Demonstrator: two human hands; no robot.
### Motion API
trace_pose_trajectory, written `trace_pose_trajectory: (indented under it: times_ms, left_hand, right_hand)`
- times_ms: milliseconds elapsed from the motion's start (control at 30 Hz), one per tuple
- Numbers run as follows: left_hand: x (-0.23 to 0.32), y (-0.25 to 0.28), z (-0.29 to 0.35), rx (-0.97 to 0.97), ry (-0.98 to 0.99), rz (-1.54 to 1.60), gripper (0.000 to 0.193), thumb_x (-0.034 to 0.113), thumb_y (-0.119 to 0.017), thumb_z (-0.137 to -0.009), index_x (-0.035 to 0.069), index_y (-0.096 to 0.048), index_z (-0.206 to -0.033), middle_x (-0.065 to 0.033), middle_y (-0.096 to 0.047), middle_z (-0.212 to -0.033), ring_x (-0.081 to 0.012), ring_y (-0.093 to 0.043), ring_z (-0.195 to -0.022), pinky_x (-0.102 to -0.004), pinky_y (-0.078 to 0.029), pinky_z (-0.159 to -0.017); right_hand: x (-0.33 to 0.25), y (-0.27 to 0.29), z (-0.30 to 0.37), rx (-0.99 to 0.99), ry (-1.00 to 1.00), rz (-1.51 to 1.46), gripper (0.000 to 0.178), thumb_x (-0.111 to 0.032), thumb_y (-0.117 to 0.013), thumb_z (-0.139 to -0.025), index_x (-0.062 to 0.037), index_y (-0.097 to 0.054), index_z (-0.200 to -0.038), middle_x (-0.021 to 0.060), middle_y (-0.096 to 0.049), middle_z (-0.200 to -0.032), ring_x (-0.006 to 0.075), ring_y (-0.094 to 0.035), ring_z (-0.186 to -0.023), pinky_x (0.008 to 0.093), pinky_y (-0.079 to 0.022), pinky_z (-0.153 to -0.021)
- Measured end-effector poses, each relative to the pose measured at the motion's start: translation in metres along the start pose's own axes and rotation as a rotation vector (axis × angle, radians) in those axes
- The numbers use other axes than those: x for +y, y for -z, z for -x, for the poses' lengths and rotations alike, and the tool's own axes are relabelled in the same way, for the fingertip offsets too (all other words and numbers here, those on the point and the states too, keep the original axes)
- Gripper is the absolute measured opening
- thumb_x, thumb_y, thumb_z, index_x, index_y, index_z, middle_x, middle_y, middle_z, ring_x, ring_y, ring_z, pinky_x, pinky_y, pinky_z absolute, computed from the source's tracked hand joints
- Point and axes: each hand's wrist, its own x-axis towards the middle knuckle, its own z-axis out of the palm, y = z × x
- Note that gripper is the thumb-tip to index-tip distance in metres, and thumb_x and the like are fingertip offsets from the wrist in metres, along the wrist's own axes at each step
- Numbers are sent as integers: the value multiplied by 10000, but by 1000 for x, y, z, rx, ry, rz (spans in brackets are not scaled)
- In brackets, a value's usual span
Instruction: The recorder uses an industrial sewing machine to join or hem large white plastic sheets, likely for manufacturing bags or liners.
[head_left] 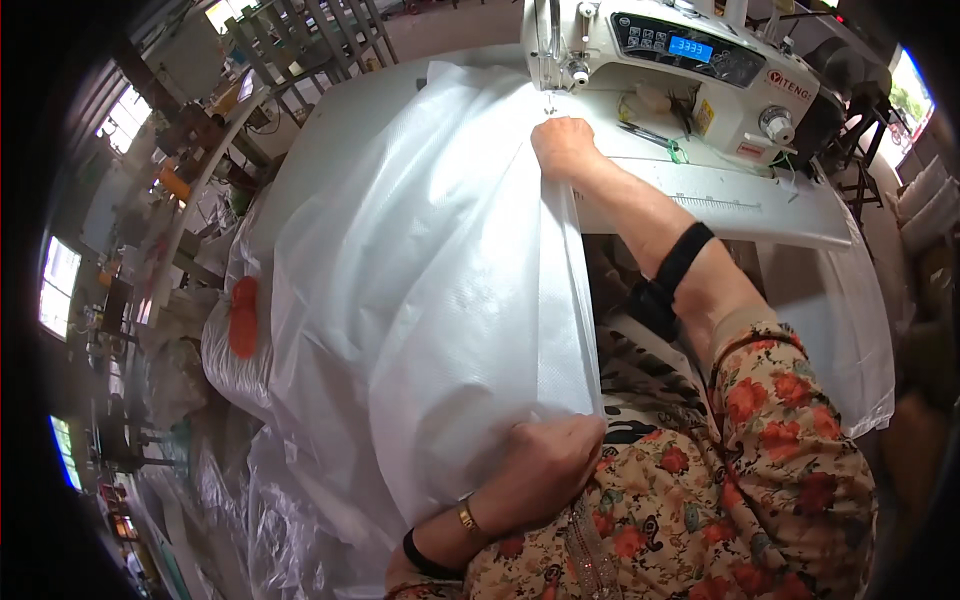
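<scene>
A large sheet of white woven plastic fabric [450, 270] spreads over the sewing table and hangs down toward my lap. Its right edge runs in a straight folded strip between my two hands. My right hand [563, 147] is closed on that edge close to the needle area of the white sewing machine [660, 60]. Down by my waist, my left hand [555, 455] grips the same edge in a fist, pulling it fairly taut. The fabric's far end reaches toward the presser foot [550, 105], where bright light washes out detail.
Tweezers [645, 134] and a bit of green thread [677, 152] lie on the machine bed. The table [330, 120] extends left under the fabric. A wooden rack [310, 40] stands behind it. Clear plastic bundles [240, 350] with an orange-red object [243, 318] sit at left.
</scene>
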Motion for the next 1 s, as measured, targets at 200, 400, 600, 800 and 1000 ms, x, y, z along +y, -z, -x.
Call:
trace_pose_trajectory:
  times_ms: [200,400,600,800,1000]
  left_hand:
    - [-26,-20,2,-12,-3,-6,131,62,-637,-826,34,-521,-771,-140,-532,-641,-315,-578,-586,-407,-450,-533]
    - [-39,-21,1,17,50,-81,143,77,-616,-838,40,-502,-760,-151,-530,-656,-324,-587,-606,-410,-454,-543]
    - [-58,-13,-25,71,88,-171,117,91,-617,-833,44,-514,-807,-151,-544,-674,-333,-589,-607,-408,-452,-548]
    - [-56,-10,-33,172,105,-34,105,77,-618,-829,33,-523,-833,-152,-572,-694,-331,-593,-597,-391,-455,-546]
    - [-44,-12,-37,198,86,31,84,72,-611,-826,32,-544,-857,-149,-570,-694,-326,-592,-589,-384,-455,-540]
  right_hand:
    - [-7,0,21,-12,-66,-73,149,-67,-637,-721,-44,-723,-840,150,-716,-873,302,-706,-819,415,-551,-663]
    - [-5,-4,11,12,-23,-13,133,-60,-632,-720,-37,-715,-820,154,-712,-836,296,-707,-785,399,-555,-644]
    - [-3,-17,-13,187,-58,-18,128,-48,-609,-742,10,-635,-854,175,-692,-762,310,-703,-728,407,-551,-628]
    - [3,-16,9,202,-174,-137,153,-73,-587,-796,11,-642,-911,163,-705,-815,318,-702,-776,406,-546,-681]
    - [1,-13,26,161,-207,-266,176,-99,-585,-799,33,-633,-904,220,-691,-846,380,-681,-817,465,-526,-731]
